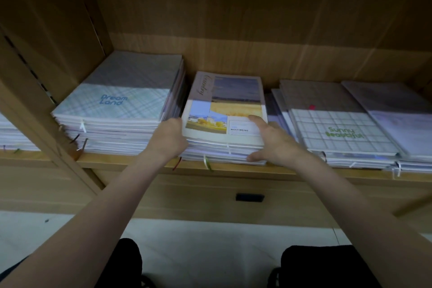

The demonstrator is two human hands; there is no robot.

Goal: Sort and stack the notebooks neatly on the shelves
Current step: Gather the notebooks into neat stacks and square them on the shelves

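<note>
On the wooden shelf (233, 168) stands a middle stack of notebooks (224, 145) topped by a landscape cover marked "NICETIMEING" (231, 105). My left hand (169, 139) wraps the stack's front left corner, thumb at the top edge, its fingers hidden in the gap beside the "Dream Land" stack (114, 110). My right hand (271, 140) holds the front right corner, with the index finger on the top cover and the thumb along the bottom notebooks. To the right lies the "Sunny Beautiful" stack (339, 131), its notebooks fanned out unevenly.
Another pile (402, 124) sits at the far right, and part of one (14, 133) shows beyond the left upright panel (46, 124). Ribbon bookmarks hang over the shelf edge. Below are a drawer front with a dark handle (250, 197), white floor and my knees.
</note>
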